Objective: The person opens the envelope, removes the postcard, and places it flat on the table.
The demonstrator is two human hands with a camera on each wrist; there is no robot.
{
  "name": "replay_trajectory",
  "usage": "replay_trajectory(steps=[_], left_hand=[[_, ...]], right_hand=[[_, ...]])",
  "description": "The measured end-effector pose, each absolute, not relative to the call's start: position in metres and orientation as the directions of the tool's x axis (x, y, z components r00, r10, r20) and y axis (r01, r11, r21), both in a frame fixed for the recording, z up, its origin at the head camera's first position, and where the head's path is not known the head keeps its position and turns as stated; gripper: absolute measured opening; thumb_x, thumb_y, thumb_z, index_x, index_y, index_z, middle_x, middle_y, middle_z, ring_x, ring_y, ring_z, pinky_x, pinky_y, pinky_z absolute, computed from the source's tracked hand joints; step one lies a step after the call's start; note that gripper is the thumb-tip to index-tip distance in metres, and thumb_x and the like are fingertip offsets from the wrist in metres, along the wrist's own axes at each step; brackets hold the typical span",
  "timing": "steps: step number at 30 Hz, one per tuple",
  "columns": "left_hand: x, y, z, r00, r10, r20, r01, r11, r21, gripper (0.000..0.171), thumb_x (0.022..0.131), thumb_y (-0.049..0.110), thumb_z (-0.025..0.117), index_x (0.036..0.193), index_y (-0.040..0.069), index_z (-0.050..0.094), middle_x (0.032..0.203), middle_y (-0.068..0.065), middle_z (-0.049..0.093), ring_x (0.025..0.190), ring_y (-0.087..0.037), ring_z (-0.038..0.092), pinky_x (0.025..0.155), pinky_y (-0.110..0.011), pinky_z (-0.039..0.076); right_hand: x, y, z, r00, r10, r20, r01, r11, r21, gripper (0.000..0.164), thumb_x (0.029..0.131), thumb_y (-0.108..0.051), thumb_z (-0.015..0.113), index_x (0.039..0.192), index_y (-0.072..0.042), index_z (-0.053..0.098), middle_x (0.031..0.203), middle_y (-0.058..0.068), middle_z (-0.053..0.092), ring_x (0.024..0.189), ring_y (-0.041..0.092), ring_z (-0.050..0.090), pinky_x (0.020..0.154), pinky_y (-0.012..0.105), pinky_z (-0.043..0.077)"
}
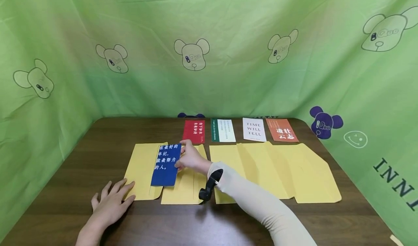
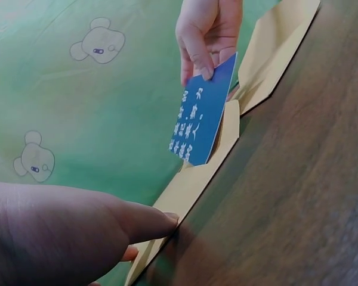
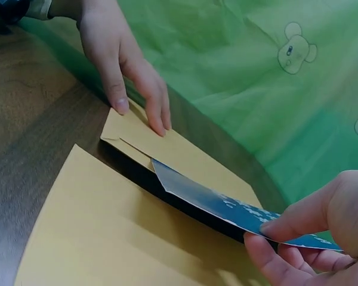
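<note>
My right hand (image 1: 192, 156) pinches a blue card (image 1: 166, 169) with white Chinese characters along its right edge, thumb on top and fingers beneath. The card's left side lies at the open right end of the leftmost yellow envelope (image 1: 141, 166), with one corner right at the slit in the right wrist view. My left hand (image 1: 112, 201) rests with spread fingers on that envelope's lower left edge; the thumb (image 2: 152, 221) presses near its border. Under the right hand and card lies a second yellow envelope (image 1: 179, 195), partly hidden by them.
Further yellow envelopes (image 1: 225, 166) lie overlapping to the right, the last with its flap (image 1: 320, 180) out. Along the back edge sit a red card (image 1: 193, 131), a green and white card (image 1: 223, 130), a white card (image 1: 254, 130) and an orange card (image 1: 282, 130). A green curtain (image 1: 228, 86) surrounds the wooden table (image 1: 156, 224).
</note>
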State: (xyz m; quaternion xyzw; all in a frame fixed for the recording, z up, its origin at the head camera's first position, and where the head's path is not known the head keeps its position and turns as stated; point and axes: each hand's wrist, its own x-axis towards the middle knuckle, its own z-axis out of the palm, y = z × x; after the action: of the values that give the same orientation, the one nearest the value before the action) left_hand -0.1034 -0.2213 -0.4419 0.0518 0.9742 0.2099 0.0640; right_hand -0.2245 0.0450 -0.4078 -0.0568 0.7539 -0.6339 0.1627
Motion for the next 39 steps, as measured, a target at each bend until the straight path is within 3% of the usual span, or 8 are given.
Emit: replay_trajectory(steps=[10, 23, 34, 39], left_hand=[[-0.103, -0.224, -0.439, -0.987, 0.141, -0.078, 0.095, 0.900, 0.426, 0.052, 0.099, 0.038, 0.058, 0.143, 0.012, 0.054, 0.152, -0.018, 0.039, 0.136, -0.058, 0.016, 0.094, -0.079, 0.011], [-0.103, -0.224, -0.435, -0.983, 0.164, -0.080, 0.111, 0.887, 0.449, 0.050, 0.098, 0.036, 0.061, 0.142, 0.012, 0.056, 0.151, -0.017, 0.040, 0.137, -0.057, 0.017, 0.095, -0.077, 0.012], [-0.100, -0.228, -0.436, -0.984, 0.155, -0.093, 0.097, 0.886, 0.453, 0.050, 0.097, 0.034, 0.062, 0.141, 0.012, 0.056, 0.150, -0.017, 0.040, 0.136, -0.057, 0.016, 0.094, -0.077, 0.012], [-0.099, -0.227, -0.436, -0.984, 0.153, -0.094, 0.095, 0.889, 0.448, 0.050, 0.096, 0.034, 0.063, 0.141, 0.012, 0.056, 0.150, -0.017, 0.041, 0.136, -0.058, 0.017, 0.094, -0.078, 0.011]], right_hand=[[-0.231, 0.059, -0.397, -0.943, -0.294, -0.153, 0.088, 0.221, -0.971, 0.092, 0.073, 0.023, 0.072, 0.149, 0.001, 0.025, 0.106, 0.018, 0.047, 0.060, 0.023, 0.064, 0.061, 0.039, 0.059], [-0.245, 0.073, -0.387, -0.957, -0.263, -0.124, 0.076, 0.186, -0.980, 0.090, 0.077, 0.023, 0.065, 0.153, -0.004, 0.027, 0.119, 0.019, 0.045, 0.057, 0.025, 0.060, 0.070, 0.050, 0.058], [-0.263, 0.071, -0.397, -0.970, -0.231, -0.076, 0.042, 0.148, -0.988, 0.091, 0.081, 0.021, 0.065, 0.158, -0.010, 0.026, 0.112, 0.015, 0.048, 0.060, 0.023, 0.060, 0.070, 0.046, 0.059], [-0.272, 0.067, -0.405, -0.984, -0.178, -0.017, -0.007, 0.133, -0.991, 0.079, 0.082, 0.018, 0.066, 0.152, -0.004, 0.038, 0.110, 0.016, 0.056, 0.063, 0.020, 0.061, 0.070, 0.045, 0.059]])
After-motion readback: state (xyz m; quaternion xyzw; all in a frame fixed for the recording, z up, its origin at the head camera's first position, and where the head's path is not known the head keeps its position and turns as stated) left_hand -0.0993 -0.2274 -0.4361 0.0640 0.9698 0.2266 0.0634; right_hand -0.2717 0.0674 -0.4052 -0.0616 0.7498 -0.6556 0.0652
